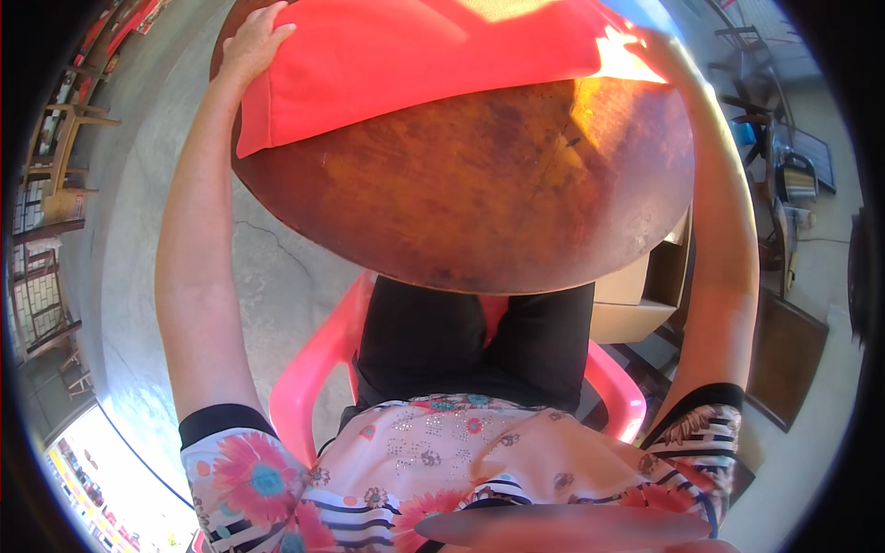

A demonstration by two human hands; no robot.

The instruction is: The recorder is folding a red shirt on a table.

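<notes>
A red cloth (pixel 387 62), perhaps a garment, lies across the far half of a round brown wooden table (pixel 449 200). My left hand (pixel 256 40) is at the cloth's left edge, with its fingers over the fabric and the thumb apart; whether it grips the cloth is unclear. At the upper right, my right hand (pixel 653 52) is at the cloth's other end, partly lost in bright sunlight, so its fingers cannot be made out. The cloth's far part runs out of the picture at the top.
I sit in a pink plastic chair (pixel 311 387) close to the table's edge. An open cardboard box (pixel 629 304) stands below the table on the right. Farther right are a metal kettle (pixel 798 178) and a dark flat panel (pixel 788 359). A wooden stool (pixel 66 142) is at the left.
</notes>
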